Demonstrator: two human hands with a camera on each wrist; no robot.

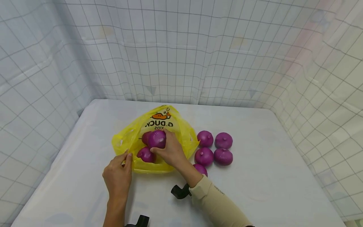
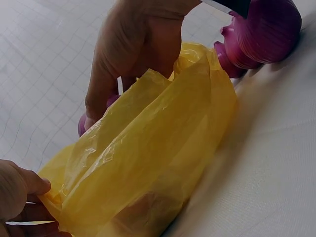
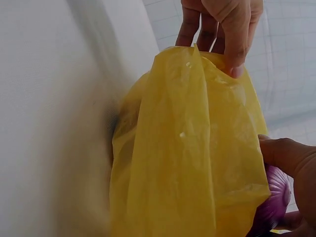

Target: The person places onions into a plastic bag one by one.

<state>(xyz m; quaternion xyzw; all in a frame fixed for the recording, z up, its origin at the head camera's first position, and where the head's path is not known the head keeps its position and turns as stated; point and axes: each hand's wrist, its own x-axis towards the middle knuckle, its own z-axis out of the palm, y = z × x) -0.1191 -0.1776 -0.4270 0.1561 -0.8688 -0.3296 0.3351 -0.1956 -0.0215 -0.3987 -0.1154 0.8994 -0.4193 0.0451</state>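
Here, on the white table (image 1: 269, 189), a yellow bag (image 1: 153, 169) lies mouth open, widest left to right. The right hand (image 1: 171, 149) grips an onion (image 1: 157, 139) from its right side, over that mouth; the left hand (image 1: 118, 171) pinches the bag's near left rim, farther from the onion. Two onions (image 1: 146, 154) show inside; five onions (image 1: 204, 156) lie to the right. The far side reads "G.DUCK KIDS", reversed.
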